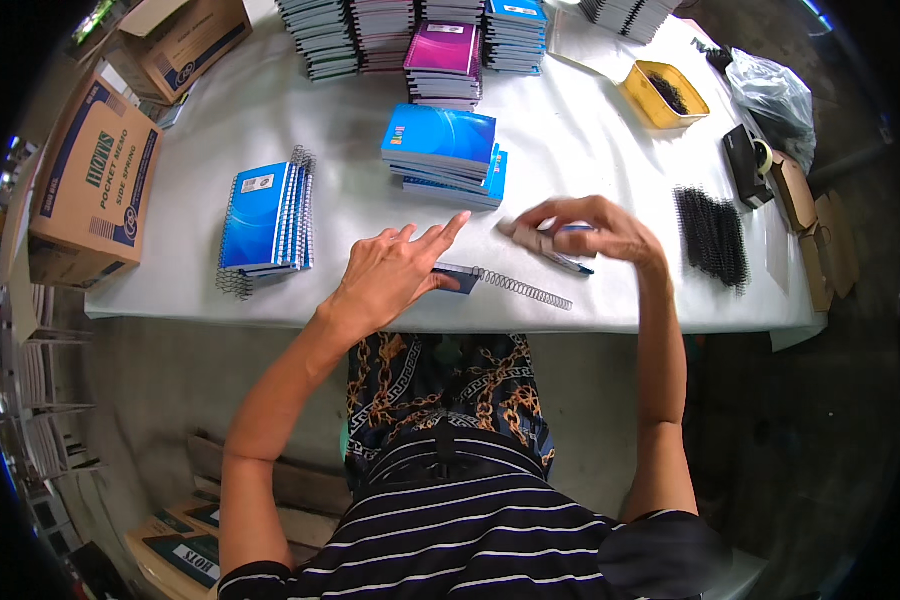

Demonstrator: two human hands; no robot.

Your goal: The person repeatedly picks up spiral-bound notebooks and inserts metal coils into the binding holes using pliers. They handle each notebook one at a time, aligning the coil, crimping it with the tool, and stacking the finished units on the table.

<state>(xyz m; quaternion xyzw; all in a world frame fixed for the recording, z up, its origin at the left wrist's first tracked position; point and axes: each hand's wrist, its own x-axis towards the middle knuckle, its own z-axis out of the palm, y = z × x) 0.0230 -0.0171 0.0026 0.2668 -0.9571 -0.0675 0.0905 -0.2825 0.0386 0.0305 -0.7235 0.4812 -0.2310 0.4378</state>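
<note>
Looking down through the head view, I find a small dark-blue notebook [464, 284] near the front edge of the white-covered table [590, 130], just beneath the left hand [390, 272]. What shows of it is a short, flat corner with a paler strip along its upper edge. A thin grey wire coil [530, 289] sticks out from its right end, its loops evenly spaced, slanting slightly toward me and ending well clear of the cover.

The left hand has its index finger stretched out past the notebook and its thumb along the near side; I cannot tell whether thumb and fingers pinch it or only steady it. The right hand [600, 230] hangs above and right of the coil with its fingers bent. Motion blurs its fingertips, so I cannot make out whether they close on anything. A slim blue-and-dark object [568, 262] shows below that hand, too covered for me to name.

Most of the notebook lies hidden under the left hand, so I cannot see how far the coil runs through its holes. Beyond it sits a pile of bright-blue notebooks [438, 135]; black coils [711, 238] lie bunched to the right. Stacks at the far edge are cut off by the frame.
</note>
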